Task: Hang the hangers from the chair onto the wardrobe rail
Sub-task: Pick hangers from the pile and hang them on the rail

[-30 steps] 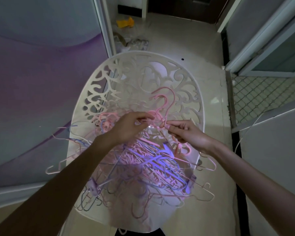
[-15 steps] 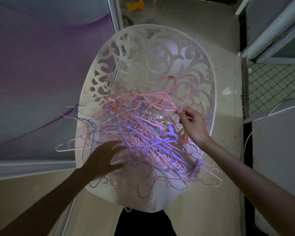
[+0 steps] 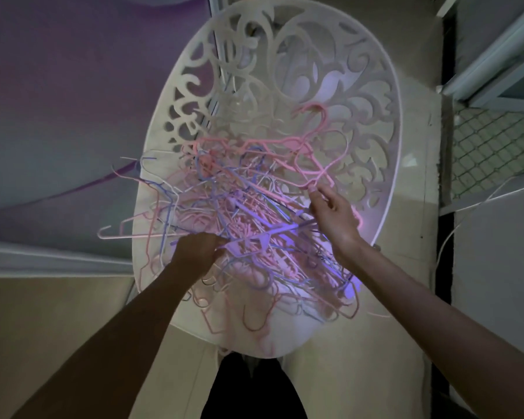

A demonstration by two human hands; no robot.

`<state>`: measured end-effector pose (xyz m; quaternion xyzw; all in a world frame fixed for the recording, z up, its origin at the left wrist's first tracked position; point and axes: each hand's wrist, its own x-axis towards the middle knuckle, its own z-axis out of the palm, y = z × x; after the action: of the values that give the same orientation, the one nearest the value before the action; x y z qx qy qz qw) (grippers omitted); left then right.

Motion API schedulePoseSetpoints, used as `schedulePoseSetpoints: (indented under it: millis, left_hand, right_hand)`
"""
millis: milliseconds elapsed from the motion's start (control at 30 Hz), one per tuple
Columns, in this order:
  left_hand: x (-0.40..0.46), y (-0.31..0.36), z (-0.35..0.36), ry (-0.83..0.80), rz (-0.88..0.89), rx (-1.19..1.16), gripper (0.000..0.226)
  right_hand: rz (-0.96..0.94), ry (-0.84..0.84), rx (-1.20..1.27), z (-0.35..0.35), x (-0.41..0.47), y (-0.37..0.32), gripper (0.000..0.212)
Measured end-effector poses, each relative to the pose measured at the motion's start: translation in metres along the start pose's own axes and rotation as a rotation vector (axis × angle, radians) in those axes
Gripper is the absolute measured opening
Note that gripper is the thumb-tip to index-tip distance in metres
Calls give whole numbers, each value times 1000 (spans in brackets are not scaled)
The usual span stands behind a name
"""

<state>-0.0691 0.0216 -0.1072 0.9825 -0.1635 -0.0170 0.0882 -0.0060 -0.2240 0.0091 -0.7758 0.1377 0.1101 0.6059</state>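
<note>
On the left a purple and grey panel (image 3: 58,116) stands behind the white plastic chair with its scrolled cut-out back (image 3: 372,95). Heaped on the chair seat is a tangled pile of thin pink, purple and white plastic hangers (image 3: 239,213), a few ends sticking out past the seat's left edge. The person's left hand (image 3: 198,252) is down in the near-left part of the heap, fingers curled and closed among the hangers; which one it grips I cannot tell. Further right, the right hand (image 3: 333,216) pinches, between thumb and fingertips, the lower end of a pink plastic hanger (image 3: 312,140) that lies tilted against the chair back, hook uppermost. Beside the chair on the right is pale tiled floor (image 3: 412,207), then a wire mesh panel (image 3: 490,146).
</note>
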Motion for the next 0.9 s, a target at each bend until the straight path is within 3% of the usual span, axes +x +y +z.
schedulePoseSetpoints:
  millis: [100,167,267,300,367,433,500,600,700,767,833,900]
  left_hand:
    - [4,-1,-11,-50,-34,17,49]
    - [5,7,-27,-181,-83,-78,28]
    - [16,9,-59,-431,-323,-146,40]
    - [23,10,-79,-424,-396,-203,38]
    - [44,10,-124,-192,-524,-367,25]
    - [62,13,-165,101,-473,-392,29]
    - [81,19,-200,222,-355,-313,51]
    - [109,24,-226,152,-242,-238,67]
    - [118,24,-230,-17,-232,-435,25]
    - [110,22,-226,-78,-225,-540,17]
    - [95,10,-217,-75,-245,-560,22]
    - [80,1,-214,-29,-286,-623,28]
  right_hand:
    - [99,-24,188,2,-8,-6,16]
    - [108,-19,257,-6,-4,-12,19]
    - [56,-43,175,-27,6,-26,23]
    - [37,-74,137,-34,9,-33,23]
    - [19,-168,82,-45,15,-49,21]
    - [16,-283,59,-48,22,-67,17]
    - [-5,-363,29,-45,30,-92,17]
    - [-64,-469,-69,-34,37,-123,25]
    - [-165,-523,-141,-19,41,-140,23]
    - [-197,-518,-163,-15,44,-145,15]
    - [-201,-442,-226,-19,52,-142,20]
    - [-257,-170,-374,-30,62,-125,17]
